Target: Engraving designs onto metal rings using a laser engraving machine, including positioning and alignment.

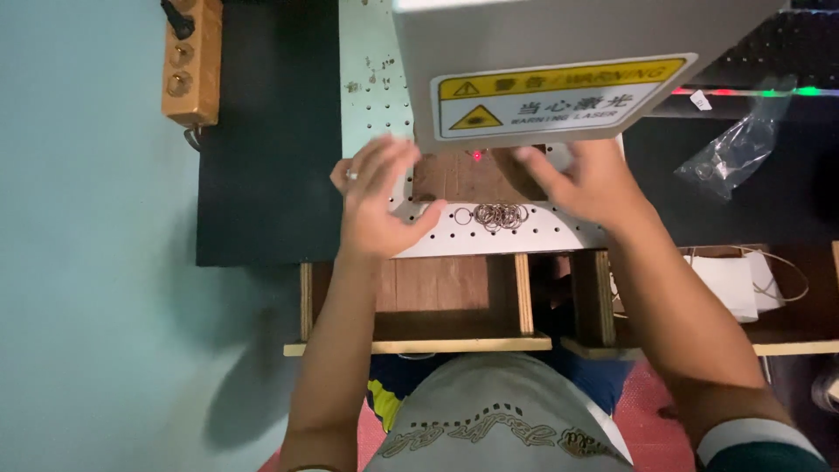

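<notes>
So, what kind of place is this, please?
Probably a small laser-engraving workshop. A machine head with a yellow warning sticker hangs over a perforated white plate; a red dot falls on a wooden piece, and metal rings lie beside it.

Dim, greenish light with soft focus throughout, motion blur on the left hand (pixel 377 199), and a soft floor shadow.

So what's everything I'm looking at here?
wooden piece: one, brown, on the plate under the machine head, a red light dot on it
metal rings: a small pile, silvery, on the plate's near edge
perforated plate: one, white
machine head: one, grey, yellow warning sticker
wooden block: one, tan, upper left
plastic bag: one, clear, right
left hand: open, at the piece's left edge
right hand: at its right edge
</notes>
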